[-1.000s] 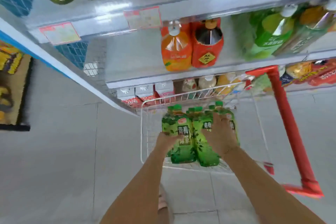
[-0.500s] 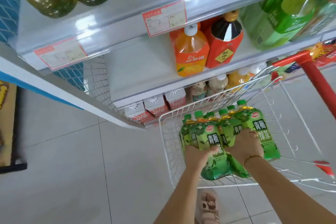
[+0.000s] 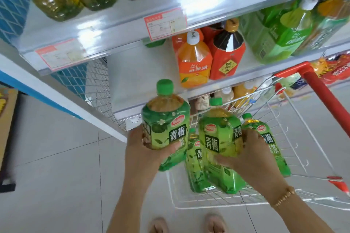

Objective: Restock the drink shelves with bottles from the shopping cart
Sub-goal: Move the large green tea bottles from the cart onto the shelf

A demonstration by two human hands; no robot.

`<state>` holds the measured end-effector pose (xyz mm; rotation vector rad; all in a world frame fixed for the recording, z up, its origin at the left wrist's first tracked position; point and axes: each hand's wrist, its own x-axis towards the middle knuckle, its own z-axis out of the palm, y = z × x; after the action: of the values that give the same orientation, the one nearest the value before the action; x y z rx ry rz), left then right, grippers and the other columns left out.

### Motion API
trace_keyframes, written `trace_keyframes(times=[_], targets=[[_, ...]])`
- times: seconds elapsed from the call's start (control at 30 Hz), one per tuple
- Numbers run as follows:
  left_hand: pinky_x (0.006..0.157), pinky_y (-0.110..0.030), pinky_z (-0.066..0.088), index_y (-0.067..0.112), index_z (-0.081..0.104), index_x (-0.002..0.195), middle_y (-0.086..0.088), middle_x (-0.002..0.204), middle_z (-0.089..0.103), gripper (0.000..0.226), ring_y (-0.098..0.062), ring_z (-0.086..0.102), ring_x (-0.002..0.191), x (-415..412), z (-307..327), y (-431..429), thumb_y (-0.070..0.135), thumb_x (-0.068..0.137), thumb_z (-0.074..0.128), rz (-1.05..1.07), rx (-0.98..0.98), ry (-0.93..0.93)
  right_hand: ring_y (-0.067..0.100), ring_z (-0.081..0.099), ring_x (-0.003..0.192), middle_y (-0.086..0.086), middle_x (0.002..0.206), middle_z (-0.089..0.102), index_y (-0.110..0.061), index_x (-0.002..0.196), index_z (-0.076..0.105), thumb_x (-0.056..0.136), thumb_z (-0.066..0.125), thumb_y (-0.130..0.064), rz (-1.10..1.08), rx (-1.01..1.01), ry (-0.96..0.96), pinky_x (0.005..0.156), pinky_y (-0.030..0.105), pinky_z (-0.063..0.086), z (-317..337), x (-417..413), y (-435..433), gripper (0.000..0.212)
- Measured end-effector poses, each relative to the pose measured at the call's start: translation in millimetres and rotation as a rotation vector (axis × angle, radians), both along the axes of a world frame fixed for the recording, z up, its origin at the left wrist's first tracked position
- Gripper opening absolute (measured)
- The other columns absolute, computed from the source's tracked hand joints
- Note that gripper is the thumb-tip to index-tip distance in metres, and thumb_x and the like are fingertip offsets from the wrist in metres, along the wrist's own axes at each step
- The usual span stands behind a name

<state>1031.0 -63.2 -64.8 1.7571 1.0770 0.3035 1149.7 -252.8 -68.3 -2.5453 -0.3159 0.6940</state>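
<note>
Both hands grip green-labelled plastic tea bottles above the white wire shopping cart [image 3: 295,119]. Left hand [image 3: 144,153] is clenched around one green-capped bottle [image 3: 166,119], lifted clear of the cart's left side, tilted toward the shelf. Right hand [image 3: 251,159] grasps a second bottle [image 3: 219,138], partly raised among two more bottles [image 3: 195,164] in the cart. Each holds amber liquid and carries a red oval logo and white characters "青梅" on a dark panel. On the white metal shelf [image 3: 136,73] behind stand an orange juice bottle [image 3: 195,62] and a red-labelled dark bottle [image 3: 227,53] marked "酸梅汤". Pink price tags [image 3: 164,24] line the shelf edge above.
</note>
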Motion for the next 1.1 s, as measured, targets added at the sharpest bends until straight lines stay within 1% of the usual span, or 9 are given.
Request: trace_keyframes(times=[0.07,0.17,0.3,0.5,0.67,0.8,0.9,1.0,1.1], targets=[[0.071,-0.02,0.05,0.036,0.05,0.095,0.006,0.103,0.059,0.066,-0.007,0.061,0.09,-1,10,34,0.026,0.046,0.092,0.009,0.191,-0.052,0.006,0.052,0.08,-0.006,0.098,0.053,-0.018,0.112,0.044,0.048,0.087,-0.045,0.0,0.21,-0.071,0.058,0.005,0.039,16,-3,23,0.082],[0.072,-0.018,0.045,0.029,0.052,0.104,-0.001,0.111,0.055,0.068,-0.015,0.057,0.092,3,0,79,0.027,0.048,0.092,0.05,0.382,-0.088,-0.002,0.046,0.079,-0.01,0.099,0.049,-0.02,0.112,0.045,0.047,0.088,-0.041,-0.01,0.51,-0.202,0.063,-0.007,0.034,23,-3,70,0.081],[0.077,-0.025,0.044,0.017,0.054,0.115,-0.003,0.113,0.05,0.075,-0.016,0.052,0.097,17,-17,113,0.028,0.05,0.091,0.092,0.47,-0.155,-0.007,0.037,0.09,-0.015,0.102,0.042,-0.019,0.116,0.043,0.051,0.089,-0.034,-0.063,0.737,-0.331,0.075,-0.002,0.035,12,1,129,0.082],[0.085,-0.033,0.053,0.02,0.056,0.117,-0.001,0.118,0.053,0.075,-0.017,0.059,0.099,47,-55,155,0.031,0.051,0.09,0.098,0.459,-0.295,0.007,0.046,0.105,-0.002,0.115,0.046,-0.013,0.12,0.041,0.053,0.09,-0.035,-0.028,0.819,-0.542,0.086,0.017,0.044,-18,28,175,0.086],[0.082,-0.036,0.055,0.025,0.059,0.106,-0.002,0.112,0.056,0.062,-0.017,0.061,0.096,76,-83,178,0.034,0.052,0.089,0.127,0.382,-0.455,0.007,0.045,0.103,0.001,0.116,0.045,-0.01,0.12,0.041,0.055,0.089,-0.03,0.051,0.883,-0.685,0.085,0.006,0.038,-48,40,207,0.083],[0.068,-0.021,0.044,0.016,0.059,0.102,-0.004,0.11,0.055,0.054,-0.019,0.057,0.094,83,-98,194,0.028,0.058,0.087,0.182,0.371,-0.49,0.001,0.038,0.096,0.005,0.112,0.045,-0.004,0.12,0.044,0.056,0.089,-0.028,0.083,0.885,-0.801,0.083,-0.007,0.026,-71,46,226,0.081],[0.064,-0.013,0.046,0.023,0.057,0.105,-0.001,0.11,0.061,0.054,-0.015,0.062,0.093,83,-109,204,0.023,0.06,0.087,0.17,0.264,-0.605,0.013,0.042,0.107,0.009,0.117,0.046,-0.003,0.124,0.043,0.059,0.087,-0.034,0.089,0.862,-0.861,0.087,0.006,0.029,-79,56,245,0.085],[0.078,-0.026,0.053,0.022,0.056,0.112,0.0,0.11,0.065,0.061,-0.016,0.064,0.095,82,-113,207,0.022,0.06,0.087,0.158,0.226,-0.665,0.017,0.046,0.115,0.007,0.124,0.05,-0.007,0.132,0.04,0.065,0.082,-0.039,0.07,0.804,-0.802,0.091,0.013,0.032,-88,71,259,0.086],[0.08,-0.026,0.052,0.02,0.053,0.123,0.003,0.112,0.065,0.069,-0.013,0.063,0.098,82,-112,208,0.019,0.062,0.086,0.116,0.165,-0.705,0.02,0.057,0.103,0.006,0.116,0.06,-0.01,0.14,0.033,0.075,0.077,-0.027,0.017,0.834,-0.715,0.088,0.022,0.042,-93,83,267,0.08]])
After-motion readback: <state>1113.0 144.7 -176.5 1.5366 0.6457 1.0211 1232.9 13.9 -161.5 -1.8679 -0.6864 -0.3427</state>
